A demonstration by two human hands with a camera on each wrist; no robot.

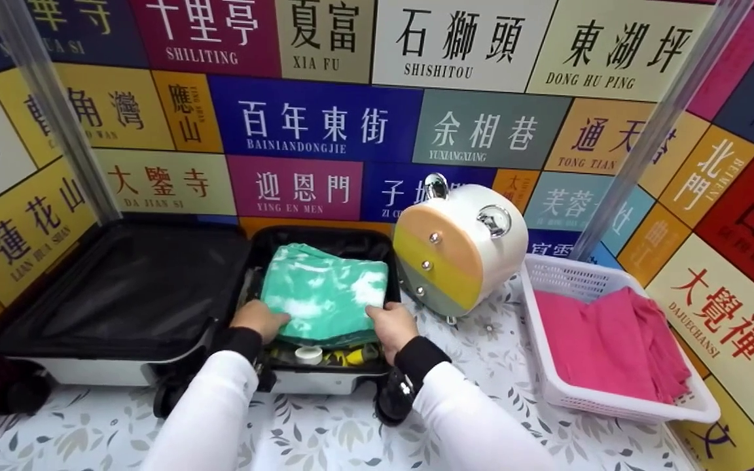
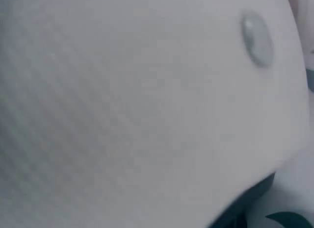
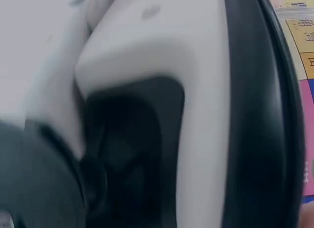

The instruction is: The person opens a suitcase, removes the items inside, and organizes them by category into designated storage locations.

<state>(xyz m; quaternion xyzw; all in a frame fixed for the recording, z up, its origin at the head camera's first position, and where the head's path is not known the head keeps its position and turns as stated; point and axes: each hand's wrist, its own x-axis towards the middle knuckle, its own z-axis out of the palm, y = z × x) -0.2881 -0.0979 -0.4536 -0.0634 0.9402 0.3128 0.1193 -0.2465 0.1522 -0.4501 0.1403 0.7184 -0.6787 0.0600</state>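
Observation:
A folded green-and-white tie-dye garment [image 1: 324, 294] lies flat inside the right half of an open suitcase [image 1: 324, 381]. My left hand [image 1: 258, 320] pinches its near left edge, the thumb on top and the other fingers mostly hidden below. At its right edge my right hand [image 1: 393, 326] does the same. Just under the garment's front edge, a white round object [image 1: 308, 354] and something yellow and black [image 1: 351, 357] show. In the right wrist view, the suitcase's pale shell [image 3: 203, 115] fills the middle. A blurred pale surface fills most of the left wrist view.
The suitcase's other half [image 1: 128, 294], with a black cover, lies open at left. Behind my right hand stands a white drum-shaped case [image 1: 442, 255] with a coloured front. A white basket [image 1: 547, 366] with pink cloth [image 1: 612, 343] is at right. Sign-covered walls enclose the back and sides.

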